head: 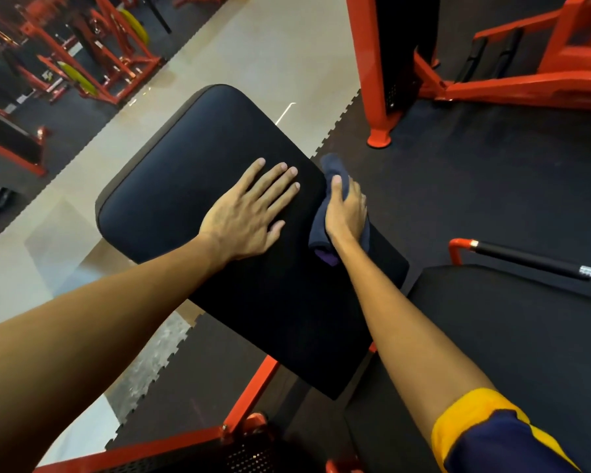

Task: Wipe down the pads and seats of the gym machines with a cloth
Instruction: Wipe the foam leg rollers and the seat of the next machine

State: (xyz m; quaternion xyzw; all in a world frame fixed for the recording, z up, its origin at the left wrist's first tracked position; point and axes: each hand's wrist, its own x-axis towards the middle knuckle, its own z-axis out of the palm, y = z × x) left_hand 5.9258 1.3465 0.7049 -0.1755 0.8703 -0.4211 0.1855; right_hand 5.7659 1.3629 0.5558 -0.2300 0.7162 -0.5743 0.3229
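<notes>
Both hands are at the black pad (171, 172): my left hand (249, 213) lies flat and spread, steadying it, and my right hand (347, 213) grips the dark cloth (335, 170) against its right edge. I'd press firmly, sweeping overlapping strokes along that edge.

The pad (191, 172) is black. At its right edge the cloth (336, 170) is dark blue (purple at its lower end). Beneath the pad the frame (253, 380) is orange-red; beyond it the floor (253, 46) is beige, bordered by black, jigsaw-toothed mat (492, 172).
</notes>
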